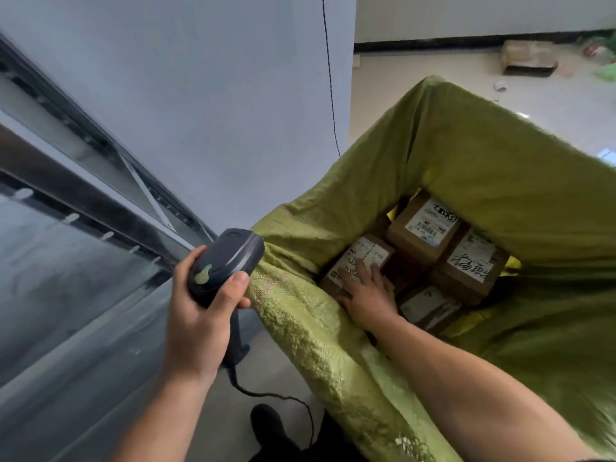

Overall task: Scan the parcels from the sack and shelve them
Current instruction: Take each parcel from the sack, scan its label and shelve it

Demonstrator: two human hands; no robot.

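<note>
A big green woven sack (500, 181) stands open at the right, with several brown cardboard parcels inside, each bearing a white label. My right hand (368, 296) reaches down into the sack and lies on the nearest parcel (358, 258), fingers spread over its label; whether it grips the box I cannot tell. Deeper in lie a parcel with a barcode label (423, 228) and one with black handwriting (470, 265). My left hand (196, 315) holds a dark corded barcode scanner (225, 261) just outside the sack's left rim, thumb on its top.
Metal shelving (76, 208) runs along the left, beside a pale wall (200, 95). The scanner's black cable (283, 398) trails to the floor near a dark shoe (270, 425). Litter and a flat box (530, 58) lie on the floor at the far right.
</note>
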